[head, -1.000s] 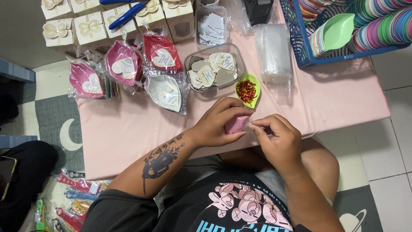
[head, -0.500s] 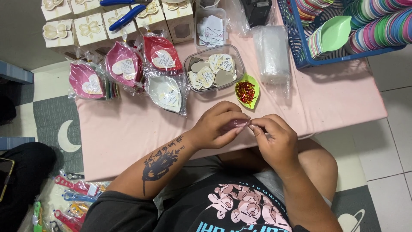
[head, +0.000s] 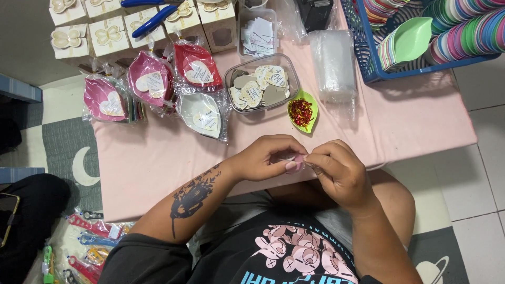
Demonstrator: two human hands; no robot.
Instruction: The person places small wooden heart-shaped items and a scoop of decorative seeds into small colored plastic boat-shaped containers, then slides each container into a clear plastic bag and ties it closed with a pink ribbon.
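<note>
My left hand [head: 265, 156] and my right hand [head: 339, 171] meet over the near edge of a low pink table [head: 158, 163]. Between their fingertips they pinch a small pink item in clear wrap [head: 298, 160]; most of it is hidden by the fingers. Just beyond the hands sits a green leaf-shaped dish [head: 302, 111] with red and gold bits. Behind that stands a clear tub [head: 261, 84] of heart-shaped tags.
Wrapped leaf dishes in pink [head: 150, 81], red [head: 197, 66] and white [head: 202, 113] lie at the left. Cream gift boxes [head: 108, 37] and blue pliers [head: 155, 21] stand behind. A stack of clear bags [head: 334, 66] and a blue basket [head: 421, 37] of coloured dishes fill the right.
Both hands have drawn closer together and slid slightly towards me. The pink item, earlier showing beside the left palm, is now almost covered by the fingertips.
</note>
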